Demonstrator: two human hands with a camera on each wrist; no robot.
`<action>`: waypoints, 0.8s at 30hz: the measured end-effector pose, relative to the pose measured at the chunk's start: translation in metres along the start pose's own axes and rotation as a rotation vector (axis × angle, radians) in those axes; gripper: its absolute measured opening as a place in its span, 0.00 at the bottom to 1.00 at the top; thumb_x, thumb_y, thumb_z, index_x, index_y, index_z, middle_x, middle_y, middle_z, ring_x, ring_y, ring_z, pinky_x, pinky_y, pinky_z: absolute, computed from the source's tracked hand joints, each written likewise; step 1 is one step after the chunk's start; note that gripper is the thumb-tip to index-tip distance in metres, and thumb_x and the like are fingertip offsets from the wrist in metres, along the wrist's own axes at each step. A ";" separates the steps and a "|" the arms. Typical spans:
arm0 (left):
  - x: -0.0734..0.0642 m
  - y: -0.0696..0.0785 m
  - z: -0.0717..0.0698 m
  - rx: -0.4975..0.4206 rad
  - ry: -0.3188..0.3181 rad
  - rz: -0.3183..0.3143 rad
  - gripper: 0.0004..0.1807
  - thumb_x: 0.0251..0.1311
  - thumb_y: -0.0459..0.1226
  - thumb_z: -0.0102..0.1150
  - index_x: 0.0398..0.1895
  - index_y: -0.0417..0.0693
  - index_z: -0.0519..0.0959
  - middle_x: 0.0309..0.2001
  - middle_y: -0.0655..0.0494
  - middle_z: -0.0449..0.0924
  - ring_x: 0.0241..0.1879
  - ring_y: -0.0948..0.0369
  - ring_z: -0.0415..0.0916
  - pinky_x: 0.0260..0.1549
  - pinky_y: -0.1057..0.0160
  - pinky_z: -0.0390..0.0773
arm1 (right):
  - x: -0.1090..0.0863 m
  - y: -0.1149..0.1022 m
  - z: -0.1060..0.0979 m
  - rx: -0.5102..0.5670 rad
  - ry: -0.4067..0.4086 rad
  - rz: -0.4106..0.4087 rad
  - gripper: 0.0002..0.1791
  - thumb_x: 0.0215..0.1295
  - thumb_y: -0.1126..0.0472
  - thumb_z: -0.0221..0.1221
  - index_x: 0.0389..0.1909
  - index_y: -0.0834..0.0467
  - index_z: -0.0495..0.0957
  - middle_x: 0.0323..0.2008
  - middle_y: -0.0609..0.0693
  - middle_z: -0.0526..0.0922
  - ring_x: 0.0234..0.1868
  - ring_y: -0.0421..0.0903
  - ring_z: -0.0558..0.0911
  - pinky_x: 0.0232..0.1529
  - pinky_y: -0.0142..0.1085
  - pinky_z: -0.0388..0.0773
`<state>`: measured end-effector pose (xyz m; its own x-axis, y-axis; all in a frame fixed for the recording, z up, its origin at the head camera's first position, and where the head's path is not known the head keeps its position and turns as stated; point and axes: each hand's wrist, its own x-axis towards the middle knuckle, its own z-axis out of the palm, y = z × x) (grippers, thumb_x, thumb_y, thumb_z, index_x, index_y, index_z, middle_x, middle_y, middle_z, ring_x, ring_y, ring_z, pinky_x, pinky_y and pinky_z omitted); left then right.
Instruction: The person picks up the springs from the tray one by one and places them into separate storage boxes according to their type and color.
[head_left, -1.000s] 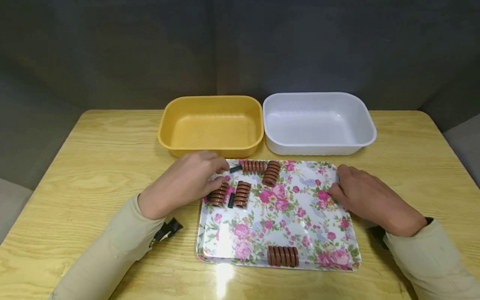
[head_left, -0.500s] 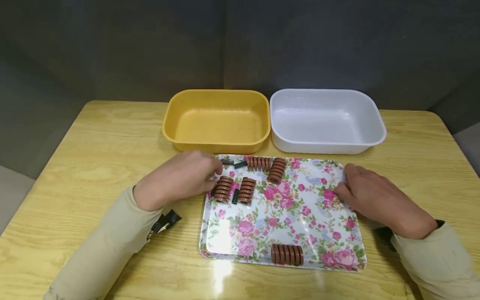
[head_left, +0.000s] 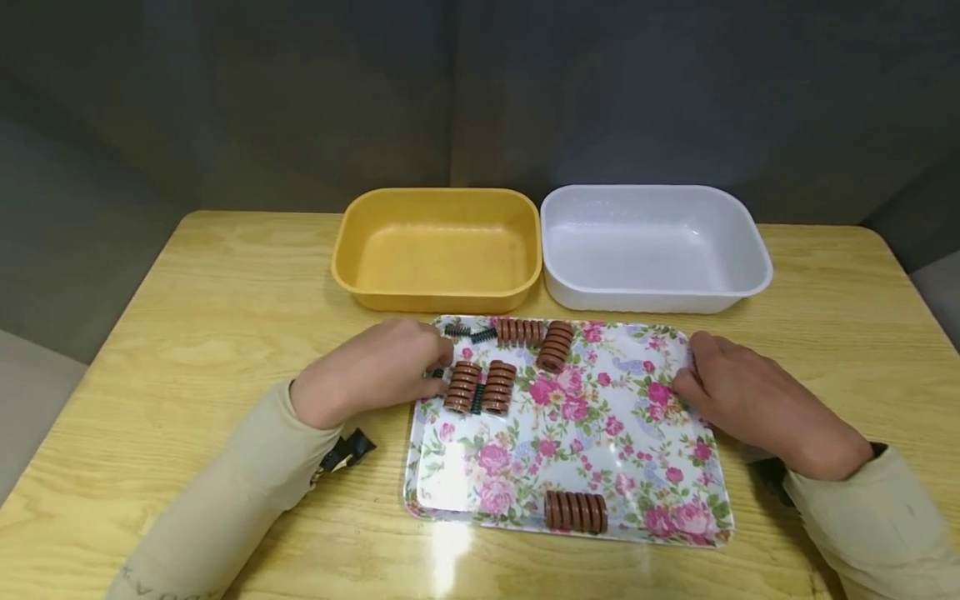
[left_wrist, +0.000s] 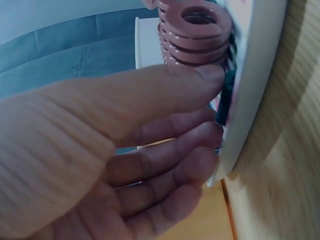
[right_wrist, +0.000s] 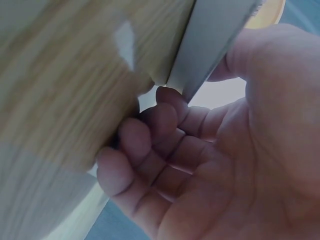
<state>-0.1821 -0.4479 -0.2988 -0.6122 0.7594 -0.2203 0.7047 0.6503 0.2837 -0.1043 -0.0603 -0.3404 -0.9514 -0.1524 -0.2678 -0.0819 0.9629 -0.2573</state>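
At the tray's left side my left hand (head_left: pixel 378 367) pinches a small dark green spring (left_wrist: pixel 226 97) lengthwise between thumb and fingertips. The thumb lies right against a thick brown spring (head_left: pixel 462 387). A second brown spring (head_left: pixel 498 387) stands close to its right, with another green spring (head_left: pixel 477 398) squeezed between the two. My right hand (head_left: pixel 765 400) grips the right edge of the white floral tray (head_left: pixel 555 467), thumb at the rim and fingers curled at its outer side (right_wrist: pixel 165 135).
Two more brown springs (head_left: pixel 520 332) and two green springs (head_left: pixel 457 331) lie along the tray's far edge. One brown spring (head_left: pixel 575 511) rests at the near edge. Behind the tray, a yellow bin (head_left: pixel 437 250) and a white bin (head_left: pixel 656 250) stand side by side on the wooden table (head_left: pixel 247 283).
My left hand has drawn back from the far-left corner and closed on the green spring. The nearby brown spring has shifted right, towards its neighbour. The right hand keeps its hold.
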 end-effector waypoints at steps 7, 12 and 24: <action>0.002 0.001 0.005 -0.039 -0.004 -0.001 0.12 0.64 0.38 0.68 0.24 0.53 0.77 0.21 0.61 0.70 0.21 0.67 0.62 0.25 0.69 0.65 | 0.002 0.002 -0.002 -0.010 -0.007 -0.004 0.14 0.79 0.51 0.46 0.38 0.59 0.67 0.30 0.50 0.70 0.30 0.45 0.69 0.33 0.37 0.65; 0.004 0.003 0.006 -0.045 0.003 -0.002 0.12 0.65 0.37 0.67 0.24 0.53 0.76 0.18 0.62 0.67 0.19 0.68 0.61 0.24 0.70 0.66 | 0.001 0.003 -0.003 -0.007 -0.006 0.004 0.13 0.78 0.53 0.46 0.37 0.58 0.67 0.29 0.49 0.69 0.29 0.44 0.68 0.32 0.37 0.64; 0.000 0.005 0.008 -0.011 0.037 0.008 0.19 0.62 0.32 0.64 0.19 0.54 0.66 0.19 0.62 0.55 0.20 0.66 0.55 0.22 0.69 0.56 | 0.002 0.002 0.000 0.017 -0.023 0.005 0.12 0.77 0.53 0.48 0.38 0.58 0.68 0.29 0.49 0.70 0.29 0.44 0.69 0.32 0.37 0.65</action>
<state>-0.1761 -0.4443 -0.3053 -0.6195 0.7632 -0.1837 0.7055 0.6440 0.2958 -0.1068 -0.0590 -0.3415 -0.9446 -0.1530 -0.2902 -0.0720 0.9597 -0.2716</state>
